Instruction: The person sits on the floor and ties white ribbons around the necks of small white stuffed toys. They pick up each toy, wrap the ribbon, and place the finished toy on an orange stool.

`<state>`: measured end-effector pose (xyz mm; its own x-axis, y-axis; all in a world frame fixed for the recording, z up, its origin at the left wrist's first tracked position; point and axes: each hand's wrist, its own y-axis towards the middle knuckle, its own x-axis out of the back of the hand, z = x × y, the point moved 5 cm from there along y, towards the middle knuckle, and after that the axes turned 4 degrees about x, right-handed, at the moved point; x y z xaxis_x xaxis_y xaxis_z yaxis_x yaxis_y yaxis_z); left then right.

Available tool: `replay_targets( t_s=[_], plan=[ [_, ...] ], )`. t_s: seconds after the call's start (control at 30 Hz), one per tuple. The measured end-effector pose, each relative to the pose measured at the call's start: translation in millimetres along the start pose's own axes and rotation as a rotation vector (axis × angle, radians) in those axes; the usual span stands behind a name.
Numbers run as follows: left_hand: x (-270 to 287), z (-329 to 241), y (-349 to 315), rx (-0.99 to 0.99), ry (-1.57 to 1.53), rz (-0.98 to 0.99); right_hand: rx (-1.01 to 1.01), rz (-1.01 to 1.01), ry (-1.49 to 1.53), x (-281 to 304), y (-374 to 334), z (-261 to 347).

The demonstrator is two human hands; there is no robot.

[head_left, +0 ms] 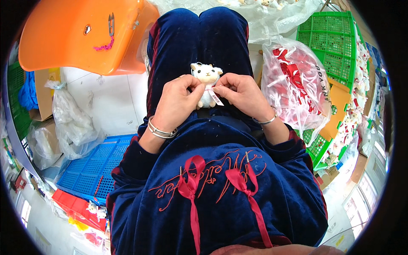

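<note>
A small white plush sheep sits upright in my lap, its face turned up toward me and its body pale blue-grey. Around its neck is a thin pale pink ribbon, with a white printed end hanging over its belly. My left hand pinches at the ribbon on one side of the neck, thumb and forefinger together. On the other side my right hand does the same, fingertips closed beside the printed end. The fingers partly cover the ribbon where they grip.
An orange stool at the far left bears thread snips and a pink ribbon scrap. At right, a clear plastic bag of red and white ribbons lies against green crates with more plush toys. A blue crate stands near left.
</note>
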<state>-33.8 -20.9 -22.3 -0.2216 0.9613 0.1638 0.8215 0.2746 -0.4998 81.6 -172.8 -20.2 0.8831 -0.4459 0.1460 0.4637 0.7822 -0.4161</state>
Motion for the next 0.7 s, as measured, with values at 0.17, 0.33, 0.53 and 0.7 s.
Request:
replay_targets(
  t_s=[0.17, 0.33, 0.53, 0.7],
  plan=[
    [-1.3, -8.3, -8.8, 0.105, -0.115, 0.003, -0.071, 0.054, 0.098, 3.5, -2.9, 1.6],
    [-3.7, -9.8, -12.8, 0.066, -0.079, -0.053, -0.143, 0.048, 0.139, 1.0, -4.0, 2.8],
    [-8.6, 5.4, -8.1, 0.045, -0.173, -0.039, -0.200, 0.052, 0.151, -1.0, -5.3, 7.2],
    [-12.4, 12.9, -10.5, 0.124, -0.327, -0.013, -0.143, 0.066, 0.157, -7.1, -3.9, -2.7]
  ],
)
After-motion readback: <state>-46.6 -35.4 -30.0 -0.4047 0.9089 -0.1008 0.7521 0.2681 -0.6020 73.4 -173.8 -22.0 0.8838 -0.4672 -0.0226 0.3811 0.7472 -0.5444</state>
